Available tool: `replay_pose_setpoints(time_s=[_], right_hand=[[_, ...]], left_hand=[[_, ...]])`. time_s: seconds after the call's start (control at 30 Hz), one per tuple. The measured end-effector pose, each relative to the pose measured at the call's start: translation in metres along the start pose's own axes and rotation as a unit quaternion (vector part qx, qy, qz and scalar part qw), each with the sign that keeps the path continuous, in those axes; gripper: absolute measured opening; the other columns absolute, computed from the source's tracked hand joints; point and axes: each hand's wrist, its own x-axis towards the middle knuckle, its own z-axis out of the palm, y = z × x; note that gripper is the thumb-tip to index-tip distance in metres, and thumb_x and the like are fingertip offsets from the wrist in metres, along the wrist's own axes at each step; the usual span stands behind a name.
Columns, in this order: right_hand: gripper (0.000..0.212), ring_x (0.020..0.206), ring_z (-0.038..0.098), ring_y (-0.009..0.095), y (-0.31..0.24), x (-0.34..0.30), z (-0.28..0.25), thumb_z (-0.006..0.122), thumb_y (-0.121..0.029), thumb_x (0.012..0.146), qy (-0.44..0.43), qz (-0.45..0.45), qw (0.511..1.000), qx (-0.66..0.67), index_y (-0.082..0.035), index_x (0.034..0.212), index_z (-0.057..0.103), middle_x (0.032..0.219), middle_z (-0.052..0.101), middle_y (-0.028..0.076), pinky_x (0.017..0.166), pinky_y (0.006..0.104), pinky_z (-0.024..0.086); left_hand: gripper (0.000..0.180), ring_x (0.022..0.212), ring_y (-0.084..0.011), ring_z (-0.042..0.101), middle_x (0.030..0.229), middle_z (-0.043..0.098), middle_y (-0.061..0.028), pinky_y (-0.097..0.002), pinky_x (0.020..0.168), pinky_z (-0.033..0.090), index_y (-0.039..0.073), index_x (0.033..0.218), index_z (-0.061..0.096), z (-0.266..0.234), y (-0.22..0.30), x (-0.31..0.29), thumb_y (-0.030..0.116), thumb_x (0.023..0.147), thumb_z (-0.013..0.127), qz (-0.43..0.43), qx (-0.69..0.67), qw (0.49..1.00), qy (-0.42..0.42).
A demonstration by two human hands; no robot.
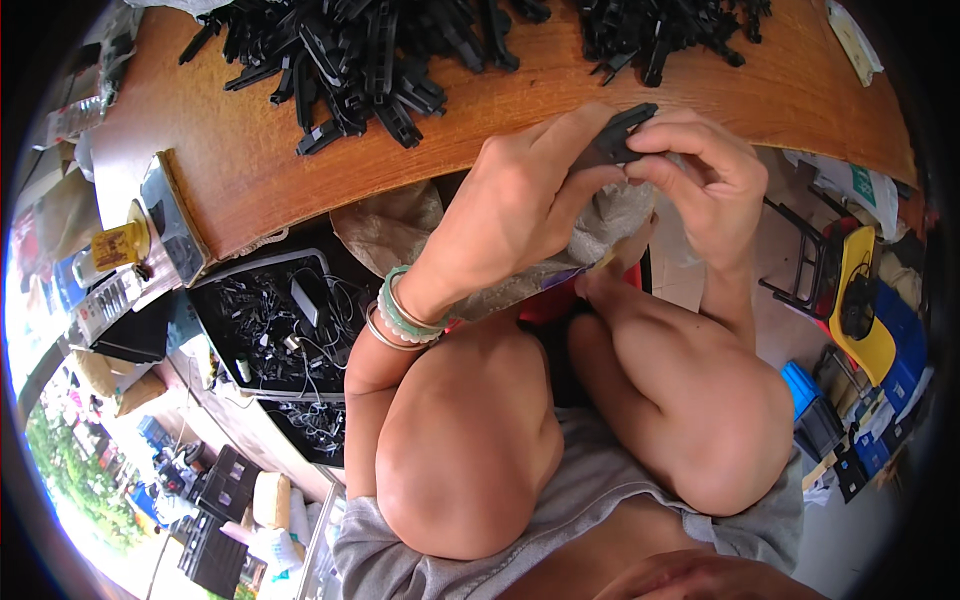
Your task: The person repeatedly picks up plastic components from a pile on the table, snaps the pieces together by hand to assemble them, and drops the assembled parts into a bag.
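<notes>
Just over the near edge of the wooden table [300, 190], both of my hands hold one small black plastic part [618, 135]. It is long and narrow, tilted up to the right. My left hand [520, 185], with pale green and metal bangles on its wrist, pinches it between thumb and fingers. From the other side, thumb and fingertips of my right hand [705, 170] close on its right end. Fingers cover much of the part. Beyond my left hand lies a large heap of similar black plastic parts [370, 60]; a smaller heap [660, 35] sits to its right.
Left of my knees, a black tray [265, 320] holds small dark pieces and white cables. A phone-like dark slab [172, 220] rests at the table's left edge. A yellow-seated chair [865, 310] stands on the right. A beige sack [390, 225] hangs under the table edge.
</notes>
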Motion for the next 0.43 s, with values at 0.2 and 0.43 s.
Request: replay_pose_setpoints(time_s=[0.2,0.43], right_hand=[[0.026,0.074,0.058,0.015,0.001,0.002,0.001,0.077,0.000,0.068,0.007,-0.099,0.986,-0.131,0.001,0.092,0.068,0.085,0.065,0.009,0.063,0.0256,0.045],[0.044,0.084,0.060,0.019,0.004,-0.005,-0.002,0.081,-0.014,0.067,-0.019,-0.031,0.995,-0.097,-0.006,0.108,0.066,0.101,0.063,0.007,0.072,0.0253,0.046]], left_hand=[[0.035,0.076,-0.0362,0.065,0.085,0.066,-0.0204,-0.0357,0.064,0.052,-0.003,0.110,0.059,-0.004,0.001,-0.003,0.005,0.078,0.070,-0.063,-0.026,0.998,0.002],[0.037,0.077,-0.0324,0.067,0.089,0.066,-0.0219,-0.0336,0.064,0.053,0.000,0.110,0.062,-0.008,0.003,-0.002,0.008,0.076,0.073,-0.031,-0.010,0.999,-0.039]])
